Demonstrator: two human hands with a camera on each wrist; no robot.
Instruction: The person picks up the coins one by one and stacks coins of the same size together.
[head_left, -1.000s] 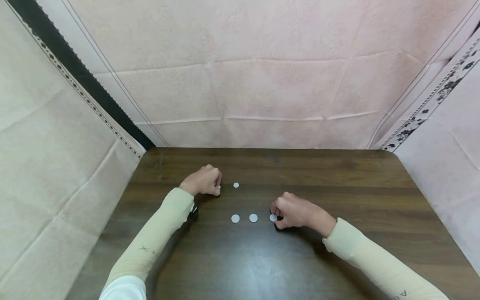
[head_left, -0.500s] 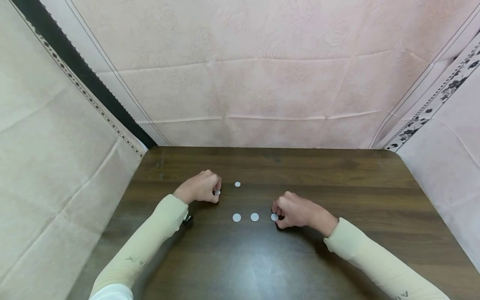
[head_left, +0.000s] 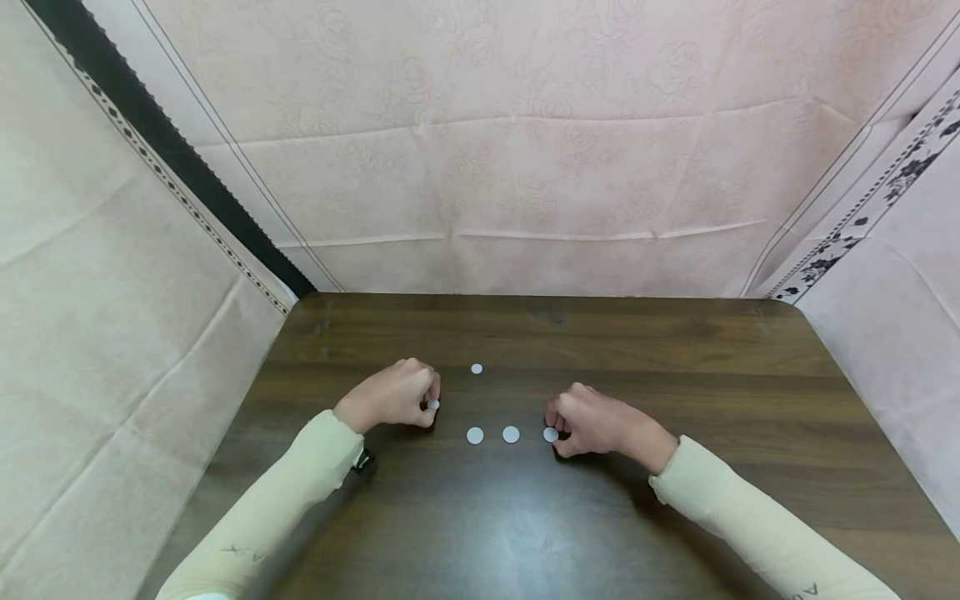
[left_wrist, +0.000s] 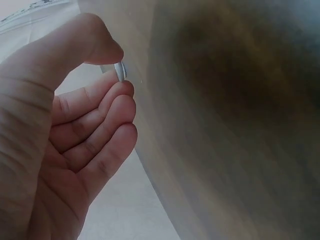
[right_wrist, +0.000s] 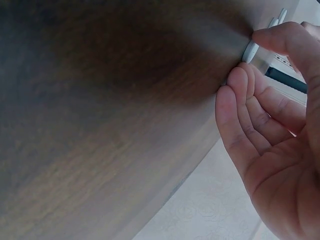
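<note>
My left hand (head_left: 392, 395) pinches a small white disc (head_left: 433, 405) between thumb and fingertips. In the left wrist view this disc (left_wrist: 120, 71) appears edge-on, apart from the wooden surface. Farther right, my right hand (head_left: 597, 423) has its thumb and fingers around another white disc (head_left: 551, 434), low at the tabletop. The right wrist view shows that disc (right_wrist: 249, 52) edge-on between thumb and fingertips. Two more white discs, a middle one (head_left: 511, 434) and a left one (head_left: 475, 436), lie in a row with it. A smaller-looking disc (head_left: 476, 368) lies farther back.
The brown wooden table (head_left: 675, 350) has a straight back edge and rounded back corners. Pale patterned cloth (head_left: 525, 192) hangs behind it, with more cloth at both sides. A dark strip (head_left: 187, 175) runs down the left cloth.
My left hand has come nearer to me and slightly left, carrying its disc away from the back disc's level. My right hand stays at its disc. The head view has shifted a little.
</note>
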